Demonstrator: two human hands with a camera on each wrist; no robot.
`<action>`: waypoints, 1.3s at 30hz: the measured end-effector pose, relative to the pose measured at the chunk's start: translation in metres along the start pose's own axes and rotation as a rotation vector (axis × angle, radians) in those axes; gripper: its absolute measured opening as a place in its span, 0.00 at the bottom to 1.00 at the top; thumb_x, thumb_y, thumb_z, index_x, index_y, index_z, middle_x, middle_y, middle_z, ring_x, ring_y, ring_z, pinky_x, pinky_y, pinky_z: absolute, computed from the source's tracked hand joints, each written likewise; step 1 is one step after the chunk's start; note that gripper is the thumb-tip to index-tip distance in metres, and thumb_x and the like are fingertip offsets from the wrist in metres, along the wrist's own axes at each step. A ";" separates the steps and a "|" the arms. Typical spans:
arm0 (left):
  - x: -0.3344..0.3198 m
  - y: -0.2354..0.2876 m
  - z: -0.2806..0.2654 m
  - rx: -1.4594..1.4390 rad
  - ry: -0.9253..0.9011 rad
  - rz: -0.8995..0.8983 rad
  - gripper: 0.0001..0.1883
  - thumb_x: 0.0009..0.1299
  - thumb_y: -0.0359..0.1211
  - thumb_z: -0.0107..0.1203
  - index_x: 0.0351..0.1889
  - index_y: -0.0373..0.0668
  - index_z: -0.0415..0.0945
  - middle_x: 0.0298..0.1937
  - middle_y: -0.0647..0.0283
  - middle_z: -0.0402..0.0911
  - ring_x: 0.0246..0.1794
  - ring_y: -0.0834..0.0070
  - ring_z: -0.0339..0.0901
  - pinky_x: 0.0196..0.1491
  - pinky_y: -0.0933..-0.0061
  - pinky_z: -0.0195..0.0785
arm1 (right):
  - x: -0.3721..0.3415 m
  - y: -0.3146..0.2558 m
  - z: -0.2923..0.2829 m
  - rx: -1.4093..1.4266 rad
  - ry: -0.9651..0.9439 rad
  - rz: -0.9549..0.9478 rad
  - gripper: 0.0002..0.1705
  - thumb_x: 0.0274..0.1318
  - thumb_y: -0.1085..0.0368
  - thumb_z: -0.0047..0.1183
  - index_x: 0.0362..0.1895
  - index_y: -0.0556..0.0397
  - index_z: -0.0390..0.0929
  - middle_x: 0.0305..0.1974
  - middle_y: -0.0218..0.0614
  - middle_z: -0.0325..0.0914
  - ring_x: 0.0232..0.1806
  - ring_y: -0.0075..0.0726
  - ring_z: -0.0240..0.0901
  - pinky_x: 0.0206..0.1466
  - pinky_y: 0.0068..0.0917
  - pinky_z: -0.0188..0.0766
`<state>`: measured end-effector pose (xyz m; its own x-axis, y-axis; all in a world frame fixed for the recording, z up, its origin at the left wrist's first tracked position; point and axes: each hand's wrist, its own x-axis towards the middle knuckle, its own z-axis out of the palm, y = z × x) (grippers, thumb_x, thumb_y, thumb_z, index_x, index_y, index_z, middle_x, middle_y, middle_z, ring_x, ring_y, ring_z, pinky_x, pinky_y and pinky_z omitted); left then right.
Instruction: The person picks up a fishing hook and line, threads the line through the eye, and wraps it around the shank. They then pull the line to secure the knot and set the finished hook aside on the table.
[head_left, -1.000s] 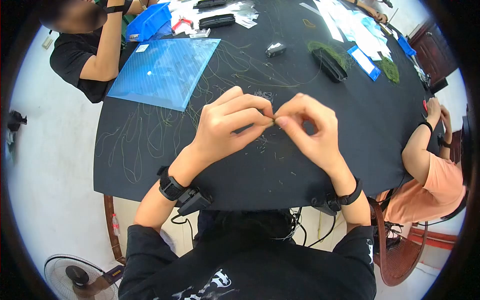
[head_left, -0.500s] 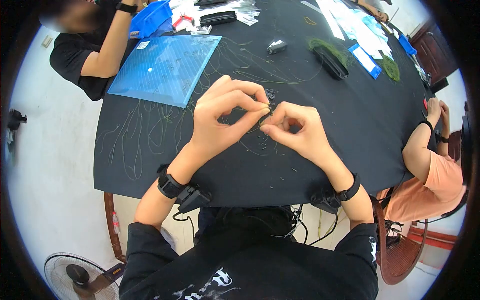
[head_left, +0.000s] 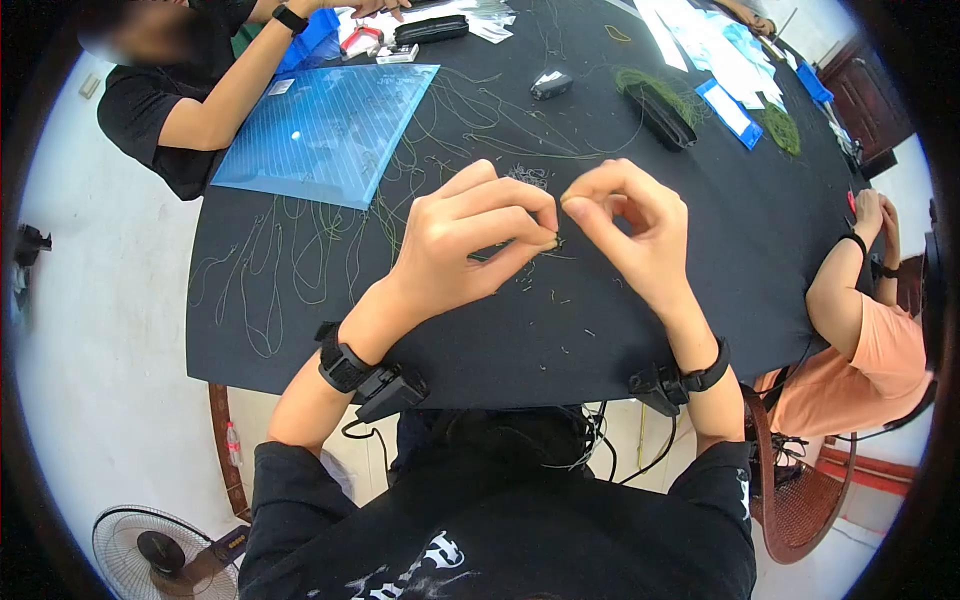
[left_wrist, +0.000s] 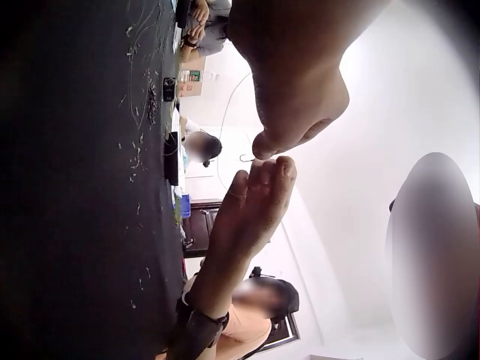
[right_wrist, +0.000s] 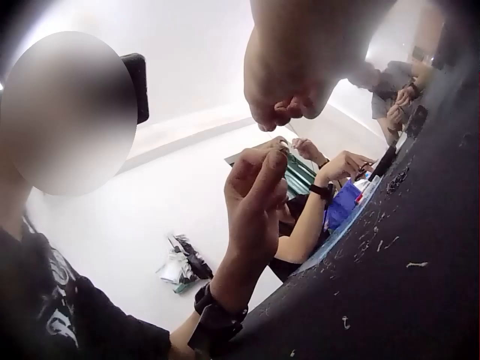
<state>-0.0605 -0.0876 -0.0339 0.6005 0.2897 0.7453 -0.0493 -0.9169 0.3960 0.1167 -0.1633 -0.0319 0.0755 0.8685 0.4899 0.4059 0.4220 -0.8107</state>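
In the head view my left hand (head_left: 480, 230) pinches a small dark fish hook between thumb and fingertips above the black table. The left wrist view shows the hook (left_wrist: 246, 158) jutting out at the thumb tip, its bend exposed. Across from it is my right hand (head_left: 640, 225), thumb and index tips pressed together a short way from the left fingertips. A thin fishing line (left_wrist: 224, 120) arcs down to the right fingers, which pinch it. Beyond the hands lies a small tangled pile of hooks (head_left: 527, 178), and line snippets are scattered below.
A blue translucent sheet (head_left: 320, 130) lies at the left, with loops of line trailing from it. Farther back are a small black box (head_left: 552, 84), a black case (head_left: 660, 115) with green line and a blue-edged packet (head_left: 730, 114). Other people sit left and right.
My fingertips, together a second ago, have parted; the right hand dipped, then rose and moved right. The left hand has turned back downward. The person at upper left reaches farther over the table.
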 end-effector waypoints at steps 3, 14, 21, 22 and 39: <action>0.002 0.004 -0.001 -0.029 0.021 0.009 0.08 0.47 0.22 0.63 0.22 0.44 0.76 0.31 0.72 0.80 0.23 0.78 0.64 0.25 0.81 0.58 | -0.001 0.007 0.007 0.102 0.005 0.074 0.05 0.51 0.67 0.57 0.31 0.54 0.77 0.25 0.24 0.75 0.22 0.11 0.64 0.24 0.13 0.58; 0.000 -0.005 -0.005 0.034 0.181 -0.099 0.07 0.49 0.23 0.63 0.21 0.43 0.75 0.31 0.69 0.80 0.23 0.78 0.65 0.26 0.80 0.56 | -0.011 0.000 0.018 0.334 -0.241 0.354 0.05 0.51 0.69 0.58 0.28 0.56 0.75 0.24 0.24 0.74 0.24 0.09 0.66 0.24 0.10 0.61; 0.000 -0.008 0.001 0.099 0.109 -0.005 0.08 0.48 0.23 0.63 0.20 0.44 0.74 0.30 0.72 0.79 0.23 0.78 0.65 0.24 0.80 0.59 | -0.005 -0.012 0.001 0.139 -0.222 0.147 0.05 0.50 0.68 0.58 0.31 0.55 0.77 0.24 0.22 0.75 0.21 0.09 0.62 0.23 0.11 0.56; 0.001 -0.006 0.001 0.104 0.089 0.005 0.08 0.48 0.23 0.63 0.20 0.44 0.74 0.30 0.73 0.79 0.23 0.78 0.65 0.24 0.80 0.59 | -0.004 -0.012 -0.001 0.180 -0.210 0.204 0.05 0.52 0.67 0.57 0.32 0.55 0.77 0.26 0.24 0.75 0.24 0.10 0.65 0.26 0.11 0.58; -0.002 0.000 -0.001 0.016 0.213 -0.123 0.08 0.48 0.21 0.62 0.21 0.43 0.74 0.31 0.69 0.80 0.23 0.78 0.64 0.28 0.79 0.55 | -0.011 -0.004 0.018 0.335 -0.227 0.367 0.05 0.50 0.70 0.58 0.29 0.58 0.77 0.25 0.27 0.75 0.24 0.13 0.68 0.25 0.12 0.63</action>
<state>-0.0624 -0.0880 -0.0355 0.4194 0.4492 0.7889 0.0272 -0.8748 0.4837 0.0982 -0.1699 -0.0399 -0.0560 0.9930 0.1037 0.0748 0.1077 -0.9914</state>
